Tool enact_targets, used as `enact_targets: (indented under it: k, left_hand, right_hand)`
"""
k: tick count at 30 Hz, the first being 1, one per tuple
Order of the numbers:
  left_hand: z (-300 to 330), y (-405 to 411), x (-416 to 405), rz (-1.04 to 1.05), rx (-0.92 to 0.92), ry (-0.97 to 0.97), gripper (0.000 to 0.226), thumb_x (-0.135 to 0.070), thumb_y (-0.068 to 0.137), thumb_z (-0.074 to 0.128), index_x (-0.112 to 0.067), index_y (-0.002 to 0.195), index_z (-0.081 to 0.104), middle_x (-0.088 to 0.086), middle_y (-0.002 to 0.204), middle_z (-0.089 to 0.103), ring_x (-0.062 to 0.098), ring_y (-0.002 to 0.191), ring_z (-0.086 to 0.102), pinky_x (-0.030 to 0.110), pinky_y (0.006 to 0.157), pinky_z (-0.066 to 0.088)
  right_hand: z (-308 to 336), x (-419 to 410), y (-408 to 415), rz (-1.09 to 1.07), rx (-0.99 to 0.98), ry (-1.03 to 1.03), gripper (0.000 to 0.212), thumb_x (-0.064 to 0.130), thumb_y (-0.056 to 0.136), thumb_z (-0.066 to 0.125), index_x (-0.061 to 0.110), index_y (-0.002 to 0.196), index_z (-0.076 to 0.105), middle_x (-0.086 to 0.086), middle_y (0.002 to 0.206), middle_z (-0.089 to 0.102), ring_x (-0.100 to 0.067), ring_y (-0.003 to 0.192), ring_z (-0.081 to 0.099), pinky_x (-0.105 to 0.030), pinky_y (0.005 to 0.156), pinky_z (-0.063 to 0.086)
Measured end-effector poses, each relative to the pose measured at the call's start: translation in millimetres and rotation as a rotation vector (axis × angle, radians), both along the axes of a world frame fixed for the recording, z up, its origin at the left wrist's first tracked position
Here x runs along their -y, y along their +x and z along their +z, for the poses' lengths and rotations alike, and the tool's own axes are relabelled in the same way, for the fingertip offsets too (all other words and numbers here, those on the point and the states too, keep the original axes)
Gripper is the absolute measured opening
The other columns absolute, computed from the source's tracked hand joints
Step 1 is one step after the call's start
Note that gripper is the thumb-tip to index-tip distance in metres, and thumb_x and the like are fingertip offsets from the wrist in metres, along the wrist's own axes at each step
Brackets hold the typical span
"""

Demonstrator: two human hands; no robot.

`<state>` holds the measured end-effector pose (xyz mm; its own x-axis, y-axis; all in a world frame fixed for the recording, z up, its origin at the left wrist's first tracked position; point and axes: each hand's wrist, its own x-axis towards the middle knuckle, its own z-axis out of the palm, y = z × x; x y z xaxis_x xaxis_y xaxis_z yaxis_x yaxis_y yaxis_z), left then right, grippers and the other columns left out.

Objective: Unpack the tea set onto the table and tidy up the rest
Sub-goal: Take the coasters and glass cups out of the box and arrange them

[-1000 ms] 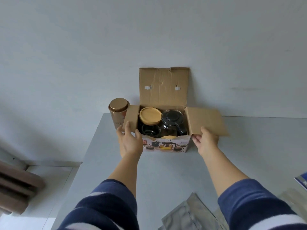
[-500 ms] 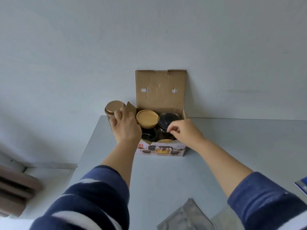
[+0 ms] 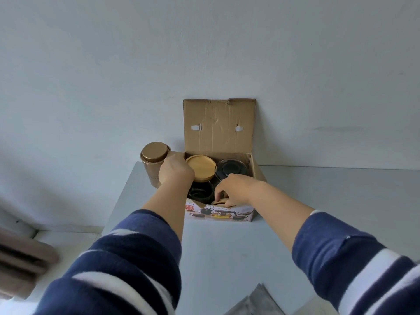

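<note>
inside the open box, the right hand pinches a wooden lid (left hand grips the box's edge).

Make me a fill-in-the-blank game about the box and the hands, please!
1. The gold tin stands ____ the box, on the table.
2. The box's back flap leans against the ____.
3. The right hand reaches ____ the box.
4. The left hand rests between the tin and a round ____ lid.

Missing words: outside; wall; into; wooden
</note>
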<state>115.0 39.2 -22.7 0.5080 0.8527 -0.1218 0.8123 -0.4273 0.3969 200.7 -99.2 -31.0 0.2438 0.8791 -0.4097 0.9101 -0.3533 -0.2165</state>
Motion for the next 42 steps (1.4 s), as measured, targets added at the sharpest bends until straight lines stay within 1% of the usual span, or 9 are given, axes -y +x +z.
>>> enact_targets:
  k: [8, 13, 20, 24, 27, 30, 34, 39, 42]
  left_hand:
    - [-4, 13, 12, -0.025, -0.086, -0.081, 0.004, -0.002, 0.089, 0.057, -0.005, 0.091, 0.057, 0.011, 0.092, 0.066, 0.024, 0.084, 0.064, 0.032, 0.068, 0.049]
    - [-17, 7, 11, 0.182, 0.186, -0.173, 0.011, -0.006, 0.086, 0.055, -0.004, 0.087, 0.066, 0.012, 0.085, 0.069, 0.027, 0.078, 0.064, 0.033, 0.061, 0.048]
    - [-9, 0, 19, 0.312, 0.355, -0.308, 0.027, -0.028, 0.085, 0.064, -0.016, 0.069, 0.046, 0.006, 0.072, 0.058, 0.026, 0.078, 0.063, 0.032, 0.064, 0.049]
    - [-1, -9, 19, 0.307, 0.382, -0.387, 0.024, -0.033, 0.086, 0.062, -0.009, 0.086, 0.059, 0.008, 0.076, 0.061, 0.027, 0.079, 0.067, 0.034, 0.072, 0.056]
    - [2, -23, 16, 0.333, 0.456, -0.437, 0.024, -0.03, 0.086, 0.062, -0.009, 0.079, 0.053, 0.01, 0.084, 0.064, 0.03, 0.083, 0.069, 0.04, 0.082, 0.058]
    - [3, -42, 13, 0.359, 0.499, -0.438, 0.025, -0.031, 0.087, 0.062, -0.01, 0.077, 0.052, 0.012, 0.088, 0.067, 0.03, 0.083, 0.07, 0.04, 0.082, 0.058]
    - [6, -66, 14, 0.399, 0.593, -0.469, 0.025, -0.031, 0.086, 0.062, -0.01, 0.076, 0.053, 0.015, 0.09, 0.069, 0.031, 0.082, 0.07, 0.04, 0.079, 0.059]
    - [17, -82, 24, 0.396, 0.699, -0.473, 0.021, -0.026, 0.085, 0.061, -0.014, 0.07, 0.052, 0.015, 0.091, 0.07, 0.031, 0.084, 0.071, 0.043, 0.081, 0.059]
    - [22, -79, 39, 0.367, 0.776, -0.552, 0.023, -0.025, 0.086, 0.061, -0.015, 0.068, 0.052, 0.01, 0.081, 0.067, 0.033, 0.088, 0.071, 0.045, 0.085, 0.058]
  right_hand:
    - [-8, -1, -11, 0.027, 0.073, 0.027, 0.023, -0.008, 0.081, 0.049, 0.013, 0.082, 0.058, 0.0, 0.076, 0.055, -0.022, 0.073, 0.053, -0.032, 0.066, 0.046]
    - [-8, 8, -6, -0.039, 0.046, 0.097, 0.027, 0.0, 0.086, 0.05, 0.015, 0.095, 0.07, 0.003, 0.084, 0.058, -0.019, 0.076, 0.055, -0.028, 0.063, 0.042]
    - [-12, 5, -16, -0.048, 0.195, 0.108, 0.037, -0.004, 0.088, 0.05, 0.006, 0.123, 0.052, -0.015, 0.098, 0.065, -0.031, 0.084, 0.061, -0.037, 0.071, 0.051]
    - [-3, -3, -21, -0.099, 0.214, 0.0, 0.015, -0.006, 0.087, 0.049, 0.003, 0.087, 0.061, -0.009, 0.073, 0.052, -0.023, 0.064, 0.048, -0.032, 0.063, 0.044]
    - [6, -2, -25, -0.146, 0.25, 0.036, 0.032, -0.005, 0.084, 0.055, 0.011, 0.059, 0.042, -0.003, 0.06, 0.038, -0.016, 0.052, 0.035, -0.028, 0.053, 0.037]
    - [9, 3, -31, -0.153, 0.294, 0.081, 0.011, 0.001, 0.085, 0.056, 0.009, 0.083, 0.063, -0.007, 0.073, 0.056, -0.021, 0.062, 0.049, -0.031, 0.06, 0.042]
    - [15, 17, -41, -0.176, 0.347, 0.241, 0.02, 0.003, 0.086, 0.052, 0.012, 0.096, 0.067, -0.009, 0.088, 0.066, -0.026, 0.073, 0.057, -0.031, 0.059, 0.042]
    - [37, 47, -35, -0.6, 0.098, 0.661, 0.023, 0.012, 0.086, 0.06, 0.015, 0.106, 0.071, -0.005, 0.102, 0.072, -0.024, 0.092, 0.066, -0.038, 0.078, 0.057]
    - [48, 77, -31, -1.063, -0.323, 0.861, 0.033, 0.004, 0.082, 0.064, 0.005, 0.115, 0.068, -0.013, 0.111, 0.07, -0.03, 0.1, 0.067, -0.045, 0.082, 0.058]
